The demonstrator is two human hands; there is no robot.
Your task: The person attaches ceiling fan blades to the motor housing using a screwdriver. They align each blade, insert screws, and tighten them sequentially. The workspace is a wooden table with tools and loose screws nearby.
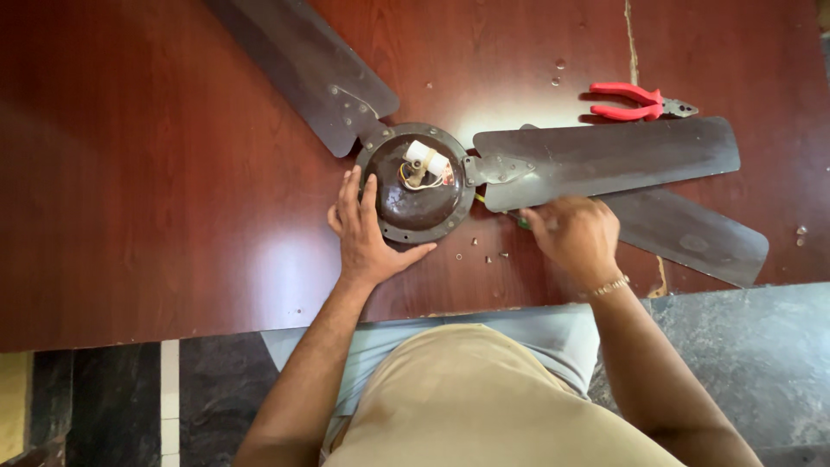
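On the dark reddish wooden worktop (156, 173) lies a ceiling fan turned so its round brown motor housing (419, 203) faces up, roughly at the middle of the view and close to the near edge. A small white cylindrical capacitor (427, 158) with thin coloured wires sits in the hollow of the housing, toward its far side. Three dark blades show: one blade (307, 65) runs up and to the left from the hub, a second blade (609, 156) stretches to the right, bolted by a metal bracket, and a third blade (692, 233) lies partly under it, angled down to the right. The left hand (367, 233) rests flat with fingers spread, its fingertips touching the left rim of the housing and its thumb pointing along the near rim. The right hand (575, 233) is curled closed just below the second blade, near its bracket end; a bit of green and yellow shows at its knuckles, seemingly a tool handle (521, 221) held in the fist, though what it is cannot be told. A gold bracelet (609, 286) circles that wrist. Several small screws (488, 255) lie loose on the worktop between the two hands. Red-handled pliers (635, 101) lie well apart, beyond the second blade on the far right.
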